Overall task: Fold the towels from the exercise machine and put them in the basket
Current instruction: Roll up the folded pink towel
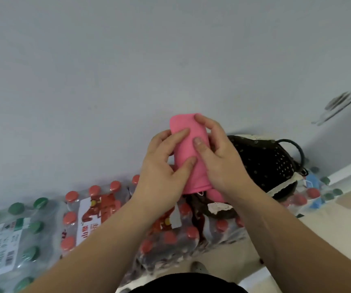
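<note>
Nearest the camera is dark clothing, with two bare forearms reaching forward from it. Below them, on the pale floor (329,210), lie shrink-wrapped packs of bottles: one green-capped pack (11,240) at the left and two red-capped packs, one (90,212) beside it and another (181,235) in the middle. A fourth pack with blue wrap (316,193) shows at the far right.

Above the packs, both hands hold one pink towel (183,134), folded into a narrow upright bundle in mid-air. The left hand (166,163) has its grip closed on the towel's left side, two fingertips pressed on the front. The right hand (219,157) clasps the right side, thumb on the front and fingers curled over the top edge. A further bit of pink shows under the right wrist; whether it belongs to the same towel I cannot tell.

Just right of the hands is one dark dotted basket (276,166) with pale lace trim and a black loop handle, resting on the packs. Behind everything rises a plain grey wall (170,49).
</note>
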